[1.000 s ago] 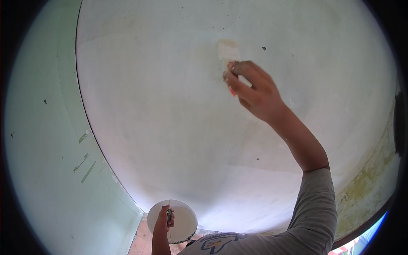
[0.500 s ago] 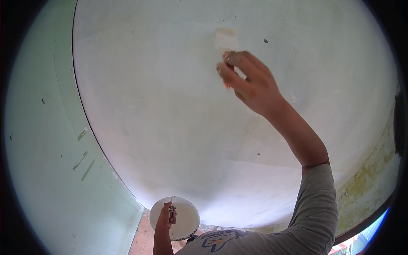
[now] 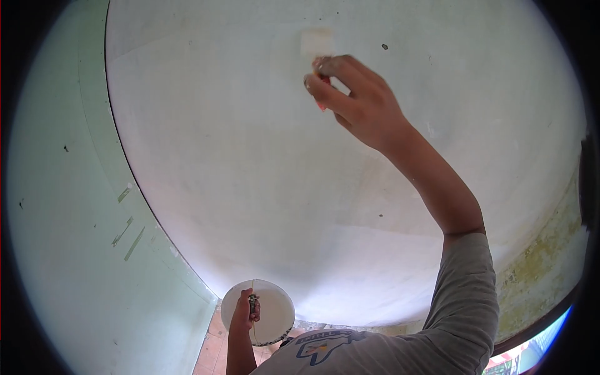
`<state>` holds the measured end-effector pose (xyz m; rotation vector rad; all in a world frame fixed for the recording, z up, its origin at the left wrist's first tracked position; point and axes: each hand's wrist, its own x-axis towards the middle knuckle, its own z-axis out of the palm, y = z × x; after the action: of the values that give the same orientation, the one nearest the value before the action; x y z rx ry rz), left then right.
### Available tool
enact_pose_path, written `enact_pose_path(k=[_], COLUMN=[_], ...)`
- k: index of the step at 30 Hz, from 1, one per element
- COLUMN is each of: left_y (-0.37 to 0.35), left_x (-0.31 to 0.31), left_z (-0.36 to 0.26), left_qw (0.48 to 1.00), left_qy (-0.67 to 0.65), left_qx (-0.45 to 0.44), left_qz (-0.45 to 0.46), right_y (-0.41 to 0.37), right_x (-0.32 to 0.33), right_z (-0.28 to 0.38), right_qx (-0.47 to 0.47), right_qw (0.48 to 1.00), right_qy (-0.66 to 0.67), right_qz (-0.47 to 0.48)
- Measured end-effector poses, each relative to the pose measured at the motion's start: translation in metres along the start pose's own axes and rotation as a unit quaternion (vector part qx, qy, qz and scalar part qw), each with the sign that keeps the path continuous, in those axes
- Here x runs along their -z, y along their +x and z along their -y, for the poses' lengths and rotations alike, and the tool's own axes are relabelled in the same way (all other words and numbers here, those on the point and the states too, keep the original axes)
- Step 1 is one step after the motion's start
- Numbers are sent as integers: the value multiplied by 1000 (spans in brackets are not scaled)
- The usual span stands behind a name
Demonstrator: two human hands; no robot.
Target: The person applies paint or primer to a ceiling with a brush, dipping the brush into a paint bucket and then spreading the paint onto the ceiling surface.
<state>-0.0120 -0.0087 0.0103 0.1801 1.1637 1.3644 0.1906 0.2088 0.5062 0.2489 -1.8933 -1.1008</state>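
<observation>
My right hand (image 3: 365, 103) is raised to the upper middle of the view, fingers pinched round the red handle of a wide flat paintbrush (image 3: 317, 42). Its pale bristles point up and lie against the whitish wall (image 3: 250, 156). Motion blurs the brush slightly. Low in the view, my left hand (image 3: 245, 307) is closed on the handle of a round bucket (image 3: 275, 289). Off-white paint (image 3: 275, 315) shows inside it. A thin wire runs across the bucket's mouth under my fingers.
A pale green side wall (image 3: 62, 250) meets the whitish wall at a dark corner line on the left. Reddish floor tiles (image 3: 209, 356) show by the bucket. Stained, yellowish wall (image 3: 537, 262) lies at the right, above a bright opening (image 3: 531, 350).
My right hand and the paintbrush have moved up and slightly left along the wall. The bucket in my left hand appears a little higher in view. Both grips stay the same.
</observation>
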Motion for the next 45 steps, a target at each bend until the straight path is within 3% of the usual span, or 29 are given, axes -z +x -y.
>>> enact_pose_path(k=[2,4,7,10,11,13,14,16,18,19,20,22,24,27,28,30,34,45], left_y=[0,-1,-3,-3,-8,-9,-9,-11,-26,-33,-37,-45,-46,-43,-41,-40,-41,-43], left_x=[0,0,-3,-8,-15,-25,-25,-29,-48,-57,-63,-62,-67,-67,-65,-65,-65,-64], left_z=[1,2,3,6,5,5,7,9,-2,-7,-12,-16,-21,-20,-20,-20,-20,-20], left_qw=[1000,1000,999,997,997,994,994,993,993,993,993,992,992,992,992,992,995,994], left_qy=[-4,-11,-14,-44,-44,-86,-32,-43,-55,-60,-61,-65,-60,-60,-60,-64,-57,-41], left_qx=[-2,-5,-34,-56,-57,-65,-100,-106,-101,-94,-93,-97,-106,-105,-104,-101,-85,-100], left_qz=[-1,-3,-17,11,-1,-19,0,-18,-27,-37,-41,-40,-24,-28,-27,-30,-17,20], right_y=[-13,-39,-83,-120,-131,-141,-151,-183,-224,-233,-242,-249,-258,-256,-257,-258,-267,-275], right_x=[-10,-12,-2,22,30,41,47,42,20,14,4,-15,-31,-45,-48,-56,-77,-96], right_z=[8,42,103,139,147,173,184,214,264,283,303,350,380,415,420,430,459,485], right_qx=[-8,28,38,-25,-134,-345,-411,-497,-656,-694,-695,-734,-750,-701,-702,-606,-551,-546], right_qw=[999,989,985,966,947,874,841,785,583,522,508,402,323,382,379,530,581,532], right_qy=[24,121,139,233,282,341,347,348,471,478,490,534,557,559,558,491,469,416], right_qz=[44,73,94,108,76,36,55,124,92,131,140,116,152,225,227,333,374,496])
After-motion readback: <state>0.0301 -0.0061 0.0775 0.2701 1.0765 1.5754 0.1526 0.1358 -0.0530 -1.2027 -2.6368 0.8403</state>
